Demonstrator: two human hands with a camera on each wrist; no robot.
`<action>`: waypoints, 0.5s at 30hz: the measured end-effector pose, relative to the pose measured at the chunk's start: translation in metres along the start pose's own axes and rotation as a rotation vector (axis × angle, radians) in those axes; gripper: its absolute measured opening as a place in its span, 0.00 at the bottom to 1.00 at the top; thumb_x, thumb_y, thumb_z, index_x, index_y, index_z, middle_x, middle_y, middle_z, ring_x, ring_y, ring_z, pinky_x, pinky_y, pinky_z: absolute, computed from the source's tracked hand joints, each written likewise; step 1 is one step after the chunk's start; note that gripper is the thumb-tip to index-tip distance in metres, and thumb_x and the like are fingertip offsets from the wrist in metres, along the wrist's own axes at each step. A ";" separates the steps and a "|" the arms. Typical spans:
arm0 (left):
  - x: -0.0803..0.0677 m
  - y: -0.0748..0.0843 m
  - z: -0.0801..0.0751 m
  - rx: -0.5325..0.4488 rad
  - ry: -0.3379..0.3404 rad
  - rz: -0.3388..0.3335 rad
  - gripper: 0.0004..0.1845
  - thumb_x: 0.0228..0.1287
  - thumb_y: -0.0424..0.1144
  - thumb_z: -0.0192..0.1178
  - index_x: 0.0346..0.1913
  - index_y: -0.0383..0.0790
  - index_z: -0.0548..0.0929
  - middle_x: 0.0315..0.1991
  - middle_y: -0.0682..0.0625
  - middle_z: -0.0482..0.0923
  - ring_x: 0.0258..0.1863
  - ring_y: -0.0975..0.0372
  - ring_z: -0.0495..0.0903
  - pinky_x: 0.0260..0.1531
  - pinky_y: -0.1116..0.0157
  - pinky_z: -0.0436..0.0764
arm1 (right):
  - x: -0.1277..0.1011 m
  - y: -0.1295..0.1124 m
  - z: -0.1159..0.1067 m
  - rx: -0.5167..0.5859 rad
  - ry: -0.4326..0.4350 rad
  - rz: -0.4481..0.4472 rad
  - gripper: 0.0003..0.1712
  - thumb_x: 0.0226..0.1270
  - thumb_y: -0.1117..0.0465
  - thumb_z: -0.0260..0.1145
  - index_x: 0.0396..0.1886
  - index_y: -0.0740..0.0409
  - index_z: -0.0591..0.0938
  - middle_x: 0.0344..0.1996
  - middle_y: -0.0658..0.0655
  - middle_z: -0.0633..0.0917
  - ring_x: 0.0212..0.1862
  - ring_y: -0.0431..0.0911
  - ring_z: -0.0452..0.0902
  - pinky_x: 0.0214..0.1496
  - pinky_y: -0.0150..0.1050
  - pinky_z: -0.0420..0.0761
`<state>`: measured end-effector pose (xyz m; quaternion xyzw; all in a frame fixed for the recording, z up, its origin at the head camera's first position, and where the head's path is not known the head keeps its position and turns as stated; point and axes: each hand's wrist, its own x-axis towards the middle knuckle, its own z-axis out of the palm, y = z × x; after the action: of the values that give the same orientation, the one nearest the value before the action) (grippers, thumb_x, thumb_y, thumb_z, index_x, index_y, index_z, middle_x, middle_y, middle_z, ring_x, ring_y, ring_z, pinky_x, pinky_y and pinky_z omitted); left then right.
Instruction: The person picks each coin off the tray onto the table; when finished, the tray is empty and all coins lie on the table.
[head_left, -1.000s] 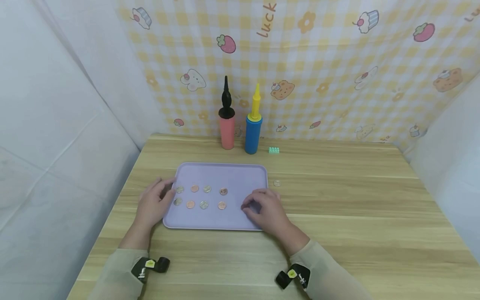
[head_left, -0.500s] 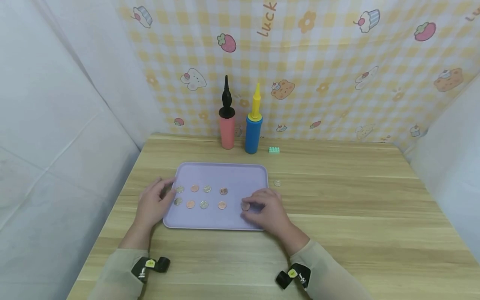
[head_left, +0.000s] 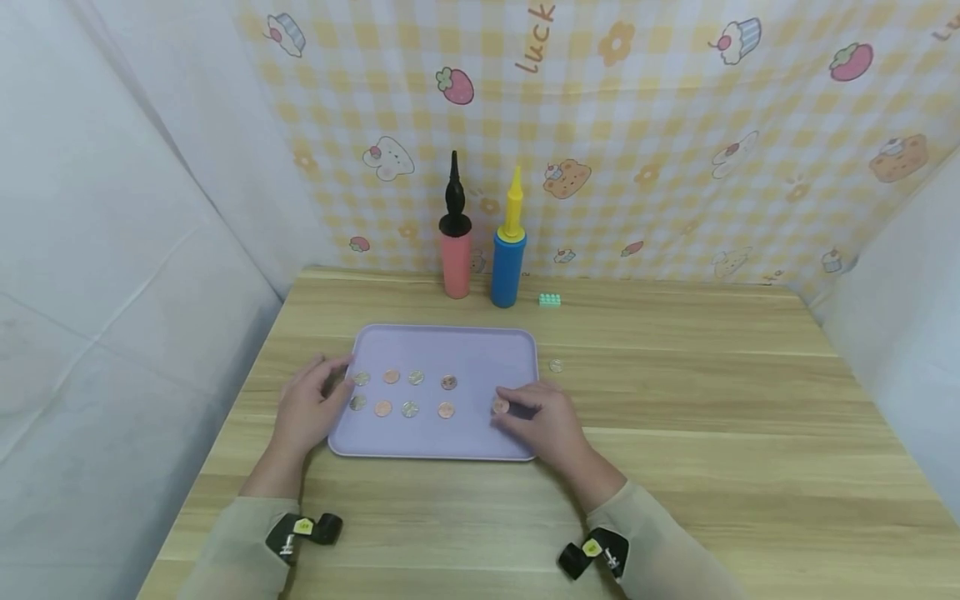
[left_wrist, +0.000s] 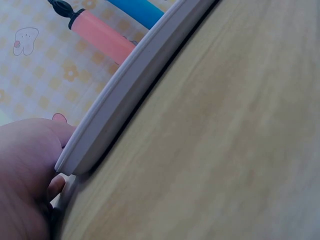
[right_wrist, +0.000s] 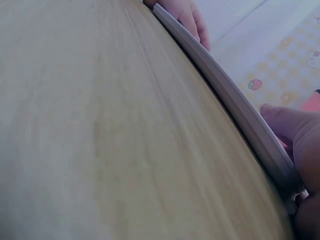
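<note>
Since a second ago the right hand [head_left: 551, 421] is uncovering a copper coin [head_left: 501, 406], its fingers [head_left: 517, 408] pinching it onto the lilac tray [head_left: 480, 350], while the left hand [head_left: 306, 410] is gripping the tray's left edge, steadying it.

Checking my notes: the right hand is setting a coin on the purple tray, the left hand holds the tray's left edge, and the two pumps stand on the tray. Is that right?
One thing is off: the pumps stand on the table behind the tray, not on it, as the head view shows. The right hand does hold a coin over the tray, and the left hand grips its left edge.
</note>
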<state>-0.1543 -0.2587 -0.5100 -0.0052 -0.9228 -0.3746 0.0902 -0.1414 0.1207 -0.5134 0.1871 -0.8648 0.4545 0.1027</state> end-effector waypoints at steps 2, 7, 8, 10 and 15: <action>0.000 0.000 0.000 -0.003 -0.001 0.000 0.21 0.76 0.39 0.63 0.68 0.38 0.82 0.72 0.32 0.74 0.79 0.33 0.58 0.75 0.28 0.47 | 0.000 0.001 0.000 0.000 0.003 -0.014 0.23 0.53 0.62 0.88 0.51 0.55 0.93 0.39 0.45 0.93 0.45 0.43 0.86 0.51 0.42 0.84; 0.000 -0.001 0.002 -0.006 0.003 0.007 0.21 0.76 0.39 0.63 0.68 0.38 0.82 0.72 0.32 0.75 0.79 0.33 0.58 0.75 0.28 0.46 | -0.001 0.001 -0.001 -0.001 0.015 -0.025 0.24 0.52 0.63 0.88 0.51 0.56 0.93 0.39 0.47 0.93 0.44 0.43 0.86 0.50 0.42 0.84; 0.000 -0.001 0.002 -0.005 0.004 0.008 0.21 0.76 0.39 0.63 0.68 0.38 0.82 0.72 0.32 0.75 0.79 0.33 0.58 0.75 0.28 0.47 | -0.001 0.001 -0.001 0.001 0.013 -0.019 0.24 0.52 0.63 0.88 0.51 0.56 0.93 0.39 0.47 0.93 0.44 0.43 0.86 0.50 0.41 0.84; 0.000 -0.001 0.002 -0.002 0.002 0.005 0.21 0.76 0.39 0.63 0.68 0.38 0.82 0.72 0.32 0.75 0.79 0.33 0.58 0.75 0.29 0.47 | -0.002 0.003 -0.002 0.004 0.008 -0.010 0.24 0.53 0.62 0.88 0.52 0.56 0.93 0.39 0.46 0.93 0.44 0.42 0.85 0.49 0.40 0.85; 0.001 0.000 0.001 -0.002 -0.001 0.005 0.21 0.77 0.39 0.63 0.68 0.38 0.82 0.71 0.32 0.75 0.79 0.33 0.58 0.75 0.28 0.46 | -0.008 0.008 -0.009 0.030 -0.004 -0.013 0.22 0.55 0.62 0.87 0.51 0.54 0.93 0.41 0.45 0.92 0.45 0.42 0.85 0.47 0.38 0.86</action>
<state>-0.1555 -0.2582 -0.5107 -0.0076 -0.9223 -0.3755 0.0906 -0.1373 0.1339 -0.5173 0.1949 -0.8569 0.4664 0.1012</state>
